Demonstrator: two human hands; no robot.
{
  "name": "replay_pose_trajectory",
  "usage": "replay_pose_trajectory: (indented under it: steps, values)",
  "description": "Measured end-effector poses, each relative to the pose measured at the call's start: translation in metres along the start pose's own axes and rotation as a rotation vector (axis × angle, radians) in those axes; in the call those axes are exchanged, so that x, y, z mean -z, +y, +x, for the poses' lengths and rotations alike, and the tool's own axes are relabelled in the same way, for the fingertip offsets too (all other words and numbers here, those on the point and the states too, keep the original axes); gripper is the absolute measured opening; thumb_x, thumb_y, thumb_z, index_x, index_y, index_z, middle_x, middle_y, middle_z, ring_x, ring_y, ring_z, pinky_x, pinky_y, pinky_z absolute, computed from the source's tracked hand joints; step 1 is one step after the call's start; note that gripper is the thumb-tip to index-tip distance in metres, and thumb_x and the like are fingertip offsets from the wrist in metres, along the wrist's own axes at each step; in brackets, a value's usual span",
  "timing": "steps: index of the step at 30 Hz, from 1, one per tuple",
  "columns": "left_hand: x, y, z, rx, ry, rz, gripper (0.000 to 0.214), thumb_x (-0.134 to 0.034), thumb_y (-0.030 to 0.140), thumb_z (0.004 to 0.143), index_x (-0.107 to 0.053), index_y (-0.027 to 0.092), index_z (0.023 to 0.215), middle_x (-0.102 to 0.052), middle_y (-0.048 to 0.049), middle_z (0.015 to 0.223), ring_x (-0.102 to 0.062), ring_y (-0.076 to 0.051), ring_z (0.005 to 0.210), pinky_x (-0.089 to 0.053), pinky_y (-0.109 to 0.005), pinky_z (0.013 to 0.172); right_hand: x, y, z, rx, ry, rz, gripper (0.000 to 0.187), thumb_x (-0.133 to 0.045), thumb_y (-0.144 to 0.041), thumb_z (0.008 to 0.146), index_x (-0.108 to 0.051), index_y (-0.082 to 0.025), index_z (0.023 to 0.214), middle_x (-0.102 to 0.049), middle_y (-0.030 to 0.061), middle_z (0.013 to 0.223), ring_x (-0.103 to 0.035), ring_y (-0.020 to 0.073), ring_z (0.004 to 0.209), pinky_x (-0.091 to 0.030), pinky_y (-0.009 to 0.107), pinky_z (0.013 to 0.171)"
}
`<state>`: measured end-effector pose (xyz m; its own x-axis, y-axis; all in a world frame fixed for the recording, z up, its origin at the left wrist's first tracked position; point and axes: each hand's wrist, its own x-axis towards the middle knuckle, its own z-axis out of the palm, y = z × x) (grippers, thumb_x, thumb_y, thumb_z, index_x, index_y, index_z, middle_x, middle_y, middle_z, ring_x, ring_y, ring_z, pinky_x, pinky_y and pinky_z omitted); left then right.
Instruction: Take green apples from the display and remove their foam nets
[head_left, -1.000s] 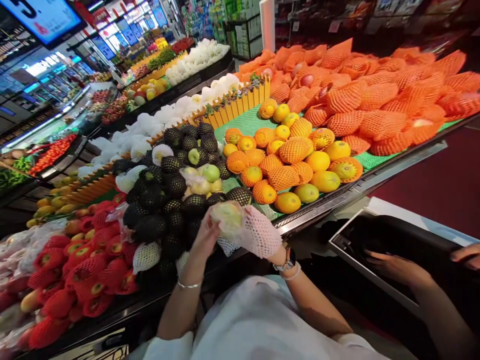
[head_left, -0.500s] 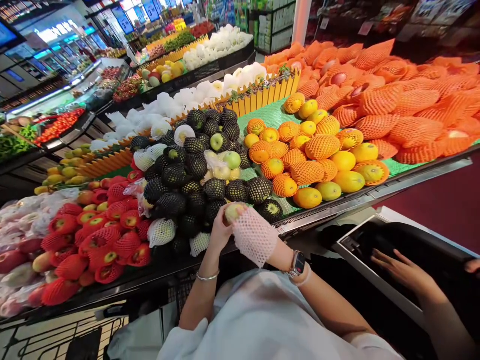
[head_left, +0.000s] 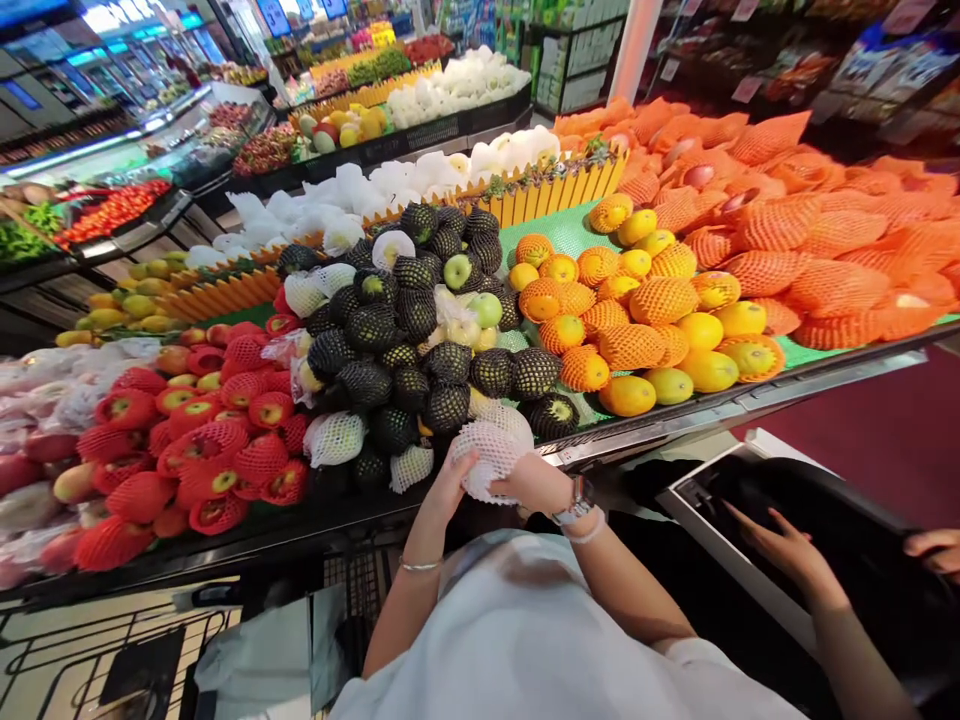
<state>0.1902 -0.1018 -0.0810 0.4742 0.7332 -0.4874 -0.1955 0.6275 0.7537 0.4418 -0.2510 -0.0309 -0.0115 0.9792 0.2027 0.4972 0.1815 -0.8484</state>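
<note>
Between my two hands, a round fruit in a white foam net [head_left: 491, 450] is held at the front edge of the display. The net covers nearly all of the fruit, so its kind cannot be told. My left hand [head_left: 452, 482] grips it from the left, thumb on the near side. My right hand [head_left: 541, 484], with a watch on the wrist, closes on the net from the right. Just beyond are green apples in black foam nets [head_left: 448, 362]. A dark-netted fruit [head_left: 551, 414] lies right of my hands, and a white-netted one [head_left: 411, 468] lies to the left.
Red-netted apples [head_left: 223, 440] fill the left of the display. Orange-netted mangoes [head_left: 636, 335] lie to the right, with orange-wrapped fruit [head_left: 817, 245] beyond. A shopping cart [head_left: 142, 630] stands below left. At lower right, another person's hand [head_left: 787, 550] is over a white-edged black box [head_left: 720, 500].
The foam net, which hung over my right hand and wrist with the fruit partly bare, now wraps the fruit. Both hands have come slightly lower and grip it from the sides.
</note>
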Motion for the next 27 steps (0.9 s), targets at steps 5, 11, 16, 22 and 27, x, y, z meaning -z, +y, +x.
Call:
replay_pose_trajectory:
  steps: [5, 11, 16, 22, 27]
  values:
    - [0.019, 0.008, -0.002, 0.021, 0.031, -0.117, 0.053, -0.069, 0.062, 0.068, -0.068, 0.020, 0.100, -0.070, -0.0106, 0.116, -0.056, -0.032, 0.122, -0.045, -0.047, 0.106, -0.096, -0.029, 0.087, 0.030, 0.004, -0.045, 0.022, -0.055, -0.021, 0.091, -0.066, -0.020, 0.111, -0.069, 0.0098, 0.114, -0.063, 0.0234, 0.111, -0.051, 0.039, 0.096]
    - [0.029, 0.009, -0.012, 0.037, 0.042, -0.188, 0.057, -0.071, 0.062, 0.067, -0.066, 0.018, 0.103, -0.072, -0.0107, 0.113, -0.058, -0.031, 0.121, -0.044, -0.046, 0.107, -0.117, -0.020, 0.092, 0.076, -0.172, -0.157, 0.042, -0.063, -0.009, 0.077, -0.054, -0.015, 0.117, -0.059, 0.0160, 0.125, -0.053, 0.0301, 0.121, -0.045, 0.047, 0.101]
    - [0.025, 0.002, -0.015, 0.101, 0.039, -0.159, 0.037, -0.075, 0.038, 0.067, -0.068, 0.017, 0.096, -0.074, -0.0096, 0.108, -0.057, -0.030, 0.122, -0.043, -0.043, 0.109, -0.113, -0.015, 0.093, -0.070, -0.329, -0.111, 0.048, -0.060, -0.006, 0.073, -0.048, -0.013, 0.119, -0.064, 0.0128, 0.109, -0.061, 0.0253, 0.100, -0.051, 0.040, 0.088]
    - [0.018, 0.002, -0.009, 0.161, 0.052, -0.247, 0.036, -0.061, 0.044, 0.077, -0.068, 0.017, 0.100, -0.073, -0.0084, 0.109, -0.055, -0.028, 0.125, -0.046, -0.040, 0.106, -0.107, -0.013, 0.089, -0.091, -0.238, -0.017, 0.058, -0.062, -0.012, 0.075, -0.047, -0.017, 0.131, -0.064, 0.0129, 0.118, -0.063, 0.0237, 0.102, -0.049, 0.040, 0.092]
    - [0.007, 0.013, -0.009, 0.023, 0.202, -0.435, 0.032, -0.046, 0.035, 0.087, -0.069, 0.017, 0.101, -0.075, -0.0065, 0.106, -0.054, -0.024, 0.126, -0.043, -0.037, 0.107, -0.125, -0.006, 0.078, -0.033, 0.334, 0.294, 0.026, -0.053, -0.031, 0.092, -0.062, -0.024, 0.116, -0.065, 0.0081, 0.119, -0.057, 0.0237, 0.117, -0.042, 0.044, 0.105]
